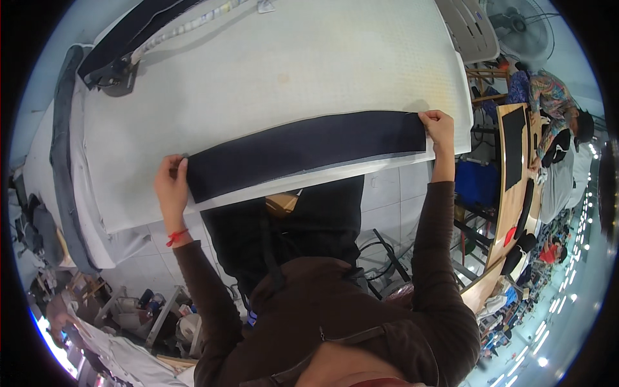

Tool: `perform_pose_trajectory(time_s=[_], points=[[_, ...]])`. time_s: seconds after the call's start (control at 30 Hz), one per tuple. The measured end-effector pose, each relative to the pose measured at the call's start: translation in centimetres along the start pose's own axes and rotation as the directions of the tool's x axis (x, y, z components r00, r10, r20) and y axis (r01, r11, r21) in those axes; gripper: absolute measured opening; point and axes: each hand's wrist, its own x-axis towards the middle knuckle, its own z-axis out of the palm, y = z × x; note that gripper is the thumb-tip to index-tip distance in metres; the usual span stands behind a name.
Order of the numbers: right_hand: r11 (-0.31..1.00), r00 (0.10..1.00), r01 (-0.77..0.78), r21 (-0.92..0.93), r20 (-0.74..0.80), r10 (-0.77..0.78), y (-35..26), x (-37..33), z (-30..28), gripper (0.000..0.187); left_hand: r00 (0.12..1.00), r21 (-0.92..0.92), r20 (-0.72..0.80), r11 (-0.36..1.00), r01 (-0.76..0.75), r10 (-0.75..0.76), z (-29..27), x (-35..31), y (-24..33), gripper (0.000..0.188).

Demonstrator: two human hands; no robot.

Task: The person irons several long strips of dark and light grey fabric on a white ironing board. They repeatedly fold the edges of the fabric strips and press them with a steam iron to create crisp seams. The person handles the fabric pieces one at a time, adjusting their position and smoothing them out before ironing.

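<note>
A long dark navy fabric strip [309, 148] lies along the near edge of the white padded table. Its upper edge curves, and a lighter layer shows along the lower edge. My left hand [171, 179] pinches the strip's left end between thumb and fingers. At the other end, my right hand [438, 126] grips the upper right corner, fingers curled. Between the two hands the strip is spread nearly flat. Toward the table's far left stands an iron [117, 79] with a wrapped hose [187, 29] running from it.
Dark fabric pieces [138, 29] lie beyond the iron. A grey cloth roll [62, 155] hangs along the table's [309, 64] left side. At right are a plastic chair [469, 29], a fan [518, 24], and a co-worker [554, 97] at a wooden table [490, 271].
</note>
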Motion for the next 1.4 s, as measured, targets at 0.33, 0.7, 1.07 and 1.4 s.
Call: perform_pose_trajectory(time_s=[0.33,0.7,1.07,1.4], points=[[0.965,0.989,-0.08,0.248,0.14,0.046,-3.7,-2.9,-0.8,0.018,0.988,-0.268,0.076,0.951,0.153,-0.137,-0.5,-0.7,1.1,0.02],[0.872,0.992,0.028,0.489,0.097,-0.086,-9.4,-6.2,-5.1,0.022,0.987,-0.523,-0.033,0.845,0.115,-0.155,-9.3,-0.7,-0.3,0.018],[0.964,0.971,-0.049,0.263,0.238,-0.016,-9.0,-4.4,8.3,0.022,0.97,-0.41,0.069,0.88,0.24,-0.232,-8.6,3.7,-9.0,0.028],[0.722,0.719,0.629,-0.289,-0.138,-0.682,-9.7,-6.8,11.2,0.015,0.896,-0.092,0.055,0.896,-0.434,0.44,10.0,2.4,12.8,0.02]])
